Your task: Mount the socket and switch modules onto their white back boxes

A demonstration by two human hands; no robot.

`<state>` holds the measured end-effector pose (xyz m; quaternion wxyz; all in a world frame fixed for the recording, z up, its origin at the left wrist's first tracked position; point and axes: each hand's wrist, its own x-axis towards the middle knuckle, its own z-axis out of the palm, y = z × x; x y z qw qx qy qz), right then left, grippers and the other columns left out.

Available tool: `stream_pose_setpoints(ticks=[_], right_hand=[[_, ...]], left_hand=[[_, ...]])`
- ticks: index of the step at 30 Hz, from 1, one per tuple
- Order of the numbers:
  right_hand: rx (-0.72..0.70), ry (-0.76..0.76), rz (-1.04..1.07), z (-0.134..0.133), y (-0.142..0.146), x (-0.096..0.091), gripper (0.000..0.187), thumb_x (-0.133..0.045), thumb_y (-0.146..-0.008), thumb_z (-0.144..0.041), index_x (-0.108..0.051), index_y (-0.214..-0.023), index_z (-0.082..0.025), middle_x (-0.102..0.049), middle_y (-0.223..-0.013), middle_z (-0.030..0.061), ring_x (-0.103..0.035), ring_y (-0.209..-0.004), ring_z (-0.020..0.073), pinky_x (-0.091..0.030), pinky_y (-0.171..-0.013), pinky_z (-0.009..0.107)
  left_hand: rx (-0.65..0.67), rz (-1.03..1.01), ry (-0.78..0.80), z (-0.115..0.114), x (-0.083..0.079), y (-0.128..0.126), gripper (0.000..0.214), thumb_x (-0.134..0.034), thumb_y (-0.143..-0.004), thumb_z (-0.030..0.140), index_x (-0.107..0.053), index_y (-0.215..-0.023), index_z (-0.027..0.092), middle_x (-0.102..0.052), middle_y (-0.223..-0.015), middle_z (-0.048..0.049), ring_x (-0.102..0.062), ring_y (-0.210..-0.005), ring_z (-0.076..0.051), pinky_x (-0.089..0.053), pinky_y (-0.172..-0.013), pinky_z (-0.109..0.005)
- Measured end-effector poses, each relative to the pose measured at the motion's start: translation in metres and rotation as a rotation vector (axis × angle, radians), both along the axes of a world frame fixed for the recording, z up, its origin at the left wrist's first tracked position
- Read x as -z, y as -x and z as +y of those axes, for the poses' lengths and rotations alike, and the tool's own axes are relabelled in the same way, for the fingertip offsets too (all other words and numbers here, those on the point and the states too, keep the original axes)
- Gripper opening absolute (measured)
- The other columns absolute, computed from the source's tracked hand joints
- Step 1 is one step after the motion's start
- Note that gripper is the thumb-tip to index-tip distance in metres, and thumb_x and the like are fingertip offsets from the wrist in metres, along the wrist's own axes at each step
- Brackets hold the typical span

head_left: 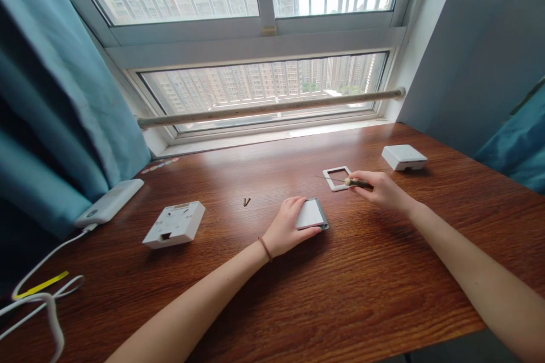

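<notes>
My left hand [284, 228] is closed around a white wall switch [310, 214] with a grey back edge, which lies on the table; fingers and thumb grip its sides. In my right hand [378, 188] is a slim screwdriver [360, 183] with a dark handle, its thin shaft pointing left. That shaft passes over a white square frame [327, 177] lying flat just beyond the switch. Two small screws [246, 202] rest to the left of my left hand.
A white junction box [176, 224] sits at the left and another white box [404, 156] at the far right. A white power bank [111, 202] with a cable [51, 255] and a yellow strip [45, 283] lies by the curtain [63, 96]. Beyond the wooden table [383, 272] is a window.
</notes>
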<state>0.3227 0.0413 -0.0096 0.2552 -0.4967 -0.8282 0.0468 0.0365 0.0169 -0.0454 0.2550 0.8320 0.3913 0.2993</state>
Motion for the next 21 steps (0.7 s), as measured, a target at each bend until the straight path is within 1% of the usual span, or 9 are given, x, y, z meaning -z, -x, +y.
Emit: stream_pose_setpoints(ticks=[2,4,6,9,16,21], right_hand=[[-0.132,-0.019,-0.029,-0.003,0.001,-0.001,0.025,-0.054,-0.082,-0.038,-0.065,-0.101,-0.025,-0.070,-0.089,0.0007,-0.063,-0.079,0.0164,-0.044,-0.069,0.024],[-0.177,-0.053,-0.107,-0.005,0.000,-0.003,0.029,-0.055,-0.082,-0.042,-0.066,-0.105,-0.029,-0.071,-0.085,0.0004,-0.063,-0.077,0.0173,-0.042,-0.067,0.026],[-0.139,-0.088,-0.199,-0.007,-0.002,-0.005,0.032,-0.054,-0.081,-0.047,-0.066,-0.107,-0.032,-0.071,-0.079,0.0001,-0.063,-0.074,0.0176,-0.040,-0.065,0.026],[-0.096,-0.136,-0.279,-0.010,-0.001,-0.008,0.032,-0.052,-0.082,-0.050,-0.068,-0.104,-0.032,-0.071,-0.076,0.0006,-0.062,-0.073,0.0181,-0.038,-0.062,0.027],[-0.165,-0.190,-0.358,-0.018,0.007,-0.012,0.028,-0.052,-0.084,-0.046,-0.068,-0.101,-0.031,-0.072,-0.086,-0.0004,-0.061,-0.076,0.0167,-0.038,-0.062,0.028],[-0.156,-0.236,-0.417,-0.020,0.008,-0.011,0.029,-0.050,-0.085,-0.046,-0.067,-0.102,-0.030,-0.071,-0.088,-0.0018,-0.059,-0.077,0.0168,-0.036,-0.061,0.029]], left_hand=[[0.007,0.016,0.004,-0.001,-0.001,0.004,0.065,-0.065,-0.071,0.049,-0.047,-0.125,0.017,-0.048,-0.124,-0.0143,-0.044,-0.116,-0.028,-0.034,-0.102,-0.041],[0.010,0.021,0.012,-0.002,-0.001,0.006,0.063,-0.064,-0.072,0.048,-0.047,-0.125,0.017,-0.047,-0.124,-0.0142,-0.043,-0.116,-0.028,-0.034,-0.103,-0.040],[0.009,0.024,0.019,-0.003,-0.002,0.007,0.061,-0.063,-0.074,0.047,-0.048,-0.125,0.018,-0.047,-0.123,-0.0135,-0.043,-0.116,-0.028,-0.034,-0.103,-0.040],[-0.001,0.048,0.022,-0.003,-0.001,0.007,0.060,-0.061,-0.075,0.047,-0.047,-0.126,0.018,-0.046,-0.124,-0.0131,-0.042,-0.116,-0.027,-0.034,-0.103,-0.040],[0.000,0.099,0.021,-0.004,-0.002,0.006,0.060,-0.059,-0.077,0.048,-0.044,-0.128,0.019,-0.044,-0.125,-0.0122,-0.041,-0.117,-0.027,-0.034,-0.103,-0.042],[0.001,0.120,0.015,-0.004,-0.003,0.006,0.060,-0.058,-0.077,0.049,-0.044,-0.127,0.019,-0.044,-0.125,-0.0118,-0.041,-0.117,-0.026,-0.035,-0.103,-0.042]])
